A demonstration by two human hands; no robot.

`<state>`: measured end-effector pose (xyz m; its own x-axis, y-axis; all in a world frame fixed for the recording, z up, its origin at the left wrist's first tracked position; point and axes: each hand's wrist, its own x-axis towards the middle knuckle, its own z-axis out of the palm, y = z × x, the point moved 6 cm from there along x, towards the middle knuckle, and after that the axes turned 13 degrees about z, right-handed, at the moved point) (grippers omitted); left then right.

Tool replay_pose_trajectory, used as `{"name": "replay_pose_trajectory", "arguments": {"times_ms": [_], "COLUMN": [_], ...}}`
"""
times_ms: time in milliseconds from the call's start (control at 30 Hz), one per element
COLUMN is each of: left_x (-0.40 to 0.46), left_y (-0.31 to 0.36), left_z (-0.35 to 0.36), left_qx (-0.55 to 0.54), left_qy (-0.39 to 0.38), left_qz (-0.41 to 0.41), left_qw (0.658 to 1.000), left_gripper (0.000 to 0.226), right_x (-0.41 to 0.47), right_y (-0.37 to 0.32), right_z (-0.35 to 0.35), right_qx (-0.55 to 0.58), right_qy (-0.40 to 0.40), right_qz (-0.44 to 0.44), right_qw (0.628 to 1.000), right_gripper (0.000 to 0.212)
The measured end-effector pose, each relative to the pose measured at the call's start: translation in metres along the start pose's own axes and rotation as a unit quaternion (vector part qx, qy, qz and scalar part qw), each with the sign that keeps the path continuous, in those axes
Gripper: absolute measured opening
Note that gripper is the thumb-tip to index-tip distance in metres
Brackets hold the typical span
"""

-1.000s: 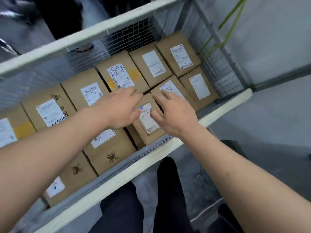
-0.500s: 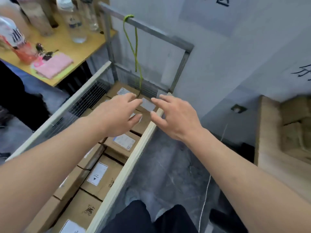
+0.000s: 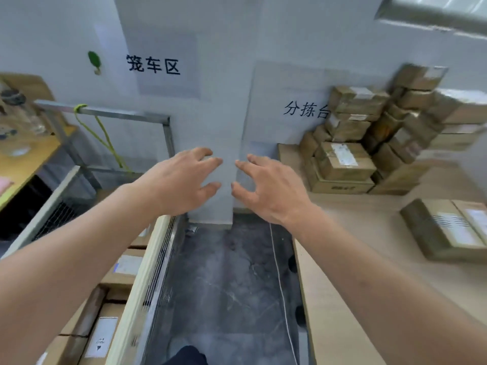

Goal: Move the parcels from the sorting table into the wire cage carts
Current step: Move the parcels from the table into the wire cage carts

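At the far left edge of the frame we see a yellow wooden desk [image 3: 25, 159] carrying clear bottles, blurred. Just right of it stands the wire cage cart [image 3: 147, 264], its pale rail running from lower left up toward the centre, with a grey metal frame [image 3: 105, 111] at its far end and a green cord [image 3: 105, 138] looped over that frame. Inside the cart, in the lower left, brown parcels [image 3: 105, 330] with white labels lie flat and packed side by side.

On the white wall in the upper middle a paper sign [image 3: 154, 65] bears black characters, with a green sticker [image 3: 94, 60] to its left. A second sign [image 3: 305, 110] hangs further right.

Our left hand [image 3: 179, 183] and right hand [image 3: 271, 191] float mid-frame, palms down, fingers spread and loosely bent, holding nothing, their fingertips near each other but apart. Beneath them a strip of dark grey floor [image 3: 224, 285] runs between cart and table, a thin white cable [image 3: 279, 280] trailing along it.

On the right the beige sorting table [image 3: 355, 259] fills the frame. A heap of cardboard boxes [image 3: 369, 138] is stacked against the wall in the upper right, and one flat parcel [image 3: 448, 230] lies alone on the tabletop at the right edge.
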<state>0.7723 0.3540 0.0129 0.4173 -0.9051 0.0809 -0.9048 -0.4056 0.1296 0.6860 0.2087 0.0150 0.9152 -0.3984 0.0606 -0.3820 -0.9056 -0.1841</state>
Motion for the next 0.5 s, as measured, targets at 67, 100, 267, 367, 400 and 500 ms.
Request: {"name": "replay_pose_trajectory", "arguments": {"times_ms": [67, 100, 267, 367, 400, 500], "left_x": [0.011, 0.016, 0.034, 0.037, 0.038, 0.037], "left_y": [0.04, 0.058, 0.139, 0.175, 0.186, 0.214], "left_z": [-0.012, -0.018, -0.04, -0.044, -0.044, -0.041], "left_qx": [-0.001, -0.003, -0.007, -0.016, -0.016, -0.021], "left_qy": [0.005, 0.009, 0.024, 0.022, 0.018, 0.011], "left_qz": [0.031, 0.046, 0.118, 0.16, 0.175, 0.232], "left_qw": [1.0, 0.999, 0.993, 0.987, 0.984, 0.972], "left_gripper": [0.06, 0.06, 0.058, 0.057, 0.058, 0.063], "right_x": [-0.024, -0.035, -0.09, -0.125, -0.136, -0.17], "right_y": [0.029, 0.042, 0.095, 0.116, 0.123, 0.137], "right_z": [-0.022, -0.031, -0.071, -0.089, -0.094, -0.098], "right_qx": [-0.002, -0.001, -0.006, -0.001, -0.003, -0.009], "right_qy": [0.007, 0.009, 0.026, 0.044, 0.05, 0.055], "right_qz": [0.022, 0.033, 0.094, 0.132, 0.148, 0.197], "right_qw": [1.0, 0.999, 0.995, 0.99, 0.988, 0.979], "right_gripper": [0.06, 0.061, 0.065, 0.062, 0.062, 0.063]}}
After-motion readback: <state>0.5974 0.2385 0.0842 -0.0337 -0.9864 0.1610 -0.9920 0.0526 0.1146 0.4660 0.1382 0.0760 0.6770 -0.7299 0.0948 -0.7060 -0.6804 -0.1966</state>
